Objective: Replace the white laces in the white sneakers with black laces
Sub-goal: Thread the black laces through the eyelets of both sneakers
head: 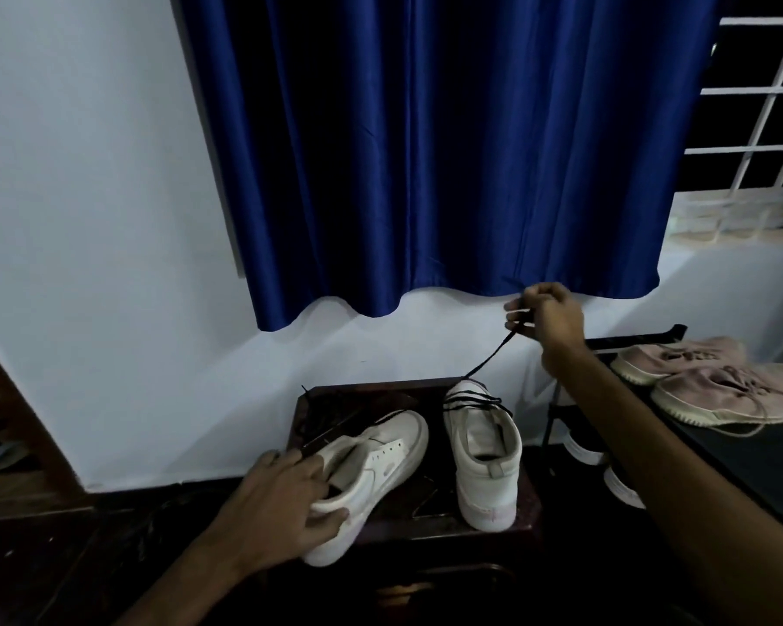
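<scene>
Head view is showing two white sneakers sitting on a small dark worktop (430, 508) below a blue curtain (448, 151). The right hand (548, 316) is lifted well above the right sneaker (484, 467), its fingers curled and pinching a black lace (489, 356). That lace is running taut from the hand down to the front of the right sneaker, where it is crossing the upper in several dark bars. This sneaker is standing upright with its heel toward the camera.

The left hand (281, 499) is gripping the left sneaker (380, 463) at the heel end, fingers lying over the collar and thumb pressing on the side of the sole. The left sneaker is tilting onto its side, toe pointing away and to the right, with bare eyelets showing. A second lace (317, 417), also black, is lying loose on the worktop just behind it; where it is ending cannot be told in the dim light.

To the right, pink shoes (715, 381) are resting on top of a black rack (751, 463), near a white window grille (769, 92)
</scene>
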Demonstrator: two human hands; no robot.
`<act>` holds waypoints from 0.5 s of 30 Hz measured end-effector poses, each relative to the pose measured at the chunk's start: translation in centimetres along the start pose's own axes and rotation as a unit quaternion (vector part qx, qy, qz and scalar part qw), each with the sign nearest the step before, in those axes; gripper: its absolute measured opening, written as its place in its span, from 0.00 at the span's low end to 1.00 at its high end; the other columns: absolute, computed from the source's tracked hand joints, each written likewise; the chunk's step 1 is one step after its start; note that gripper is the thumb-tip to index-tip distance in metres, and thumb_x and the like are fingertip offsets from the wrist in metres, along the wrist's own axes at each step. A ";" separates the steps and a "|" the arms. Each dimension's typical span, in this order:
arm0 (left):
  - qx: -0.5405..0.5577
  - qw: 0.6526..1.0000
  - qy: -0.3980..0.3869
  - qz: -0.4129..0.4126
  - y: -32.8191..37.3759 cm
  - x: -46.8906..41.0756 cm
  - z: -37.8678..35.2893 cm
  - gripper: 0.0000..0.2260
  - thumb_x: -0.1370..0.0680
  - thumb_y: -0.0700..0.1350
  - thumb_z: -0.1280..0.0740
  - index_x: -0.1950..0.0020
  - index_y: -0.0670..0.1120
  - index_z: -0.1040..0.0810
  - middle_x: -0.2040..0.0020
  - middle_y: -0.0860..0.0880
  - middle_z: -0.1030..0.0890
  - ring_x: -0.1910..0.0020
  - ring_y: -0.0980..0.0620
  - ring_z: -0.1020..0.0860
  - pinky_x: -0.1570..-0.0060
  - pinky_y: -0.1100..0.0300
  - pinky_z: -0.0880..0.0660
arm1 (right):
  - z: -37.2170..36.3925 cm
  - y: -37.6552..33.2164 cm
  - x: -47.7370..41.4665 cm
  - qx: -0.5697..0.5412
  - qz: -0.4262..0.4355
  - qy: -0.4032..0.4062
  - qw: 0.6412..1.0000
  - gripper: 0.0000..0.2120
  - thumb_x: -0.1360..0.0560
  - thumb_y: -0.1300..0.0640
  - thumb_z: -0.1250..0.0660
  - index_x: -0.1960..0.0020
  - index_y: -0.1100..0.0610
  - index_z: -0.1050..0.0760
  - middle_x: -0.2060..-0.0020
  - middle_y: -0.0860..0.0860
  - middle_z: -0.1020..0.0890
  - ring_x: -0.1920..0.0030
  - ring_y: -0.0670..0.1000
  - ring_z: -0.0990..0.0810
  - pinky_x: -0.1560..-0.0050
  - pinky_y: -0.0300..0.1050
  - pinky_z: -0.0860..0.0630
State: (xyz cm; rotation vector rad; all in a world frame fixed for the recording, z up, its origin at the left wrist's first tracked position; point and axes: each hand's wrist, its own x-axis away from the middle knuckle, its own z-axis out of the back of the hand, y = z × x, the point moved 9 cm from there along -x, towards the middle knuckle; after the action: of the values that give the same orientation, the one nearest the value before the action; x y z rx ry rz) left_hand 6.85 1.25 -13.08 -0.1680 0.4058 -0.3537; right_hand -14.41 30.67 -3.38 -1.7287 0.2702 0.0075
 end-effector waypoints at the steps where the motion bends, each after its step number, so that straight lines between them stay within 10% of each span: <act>1: -0.023 1.000 0.010 -0.003 -0.1 0.2 0.5 0.21 0.28 0.68 0.39 0.63 0.53 0.18 0.64 0.56 0.22 0.63 0.52 0.22 0.52 0.52 0.30 | 0.1 -0.2 -0.3 -0.028 -0.014 -0.010 0.999 0.07 0.19 0.66 0.43 0.50 0.60 0.27 0.60 0.58 0.18 0.64 0.53 0.20 0.61 0.45 0.20; 4: -0.048 0.998 0.040 -0.009 1.1 -1.2 2.2 0.24 0.28 0.69 0.39 0.50 0.50 0.20 0.61 0.49 0.20 0.62 0.46 0.22 0.48 0.41 0.25 | -1.7 0.8 -0.2 -0.044 -0.066 -0.077 0.994 0.09 0.20 0.67 0.42 0.46 0.62 0.23 0.57 0.58 0.16 0.63 0.52 0.20 0.62 0.42 0.21; 8: 0.030 0.995 -0.037 0.082 1.9 -5.3 2.1 0.25 0.25 0.68 0.46 0.49 0.51 0.21 0.54 0.52 0.21 0.54 0.50 0.21 0.60 0.54 0.23 | -6.0 5.0 3.3 -0.007 -0.145 -0.148 0.978 0.11 0.24 0.73 0.41 0.53 0.66 0.20 0.59 0.62 0.18 0.65 0.52 0.20 0.65 0.39 0.20; 15: 0.026 0.972 -0.195 0.127 1.9 -10.1 -1.4 0.19 0.23 0.58 0.35 0.41 0.45 0.24 0.42 0.44 0.22 0.42 0.43 0.23 0.48 0.55 0.28 | -10.4 10.7 8.3 0.112 -0.177 -0.274 0.939 0.03 0.27 0.71 0.30 0.56 0.65 0.19 0.61 0.59 0.17 0.61 0.54 0.17 0.60 0.40 0.19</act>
State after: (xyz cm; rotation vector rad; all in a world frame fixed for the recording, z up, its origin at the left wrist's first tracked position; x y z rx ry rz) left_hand -1.87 6.61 -11.19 -0.1277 0.0269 -0.0733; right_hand -9.82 17.46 -13.20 -1.4596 -0.4389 0.1862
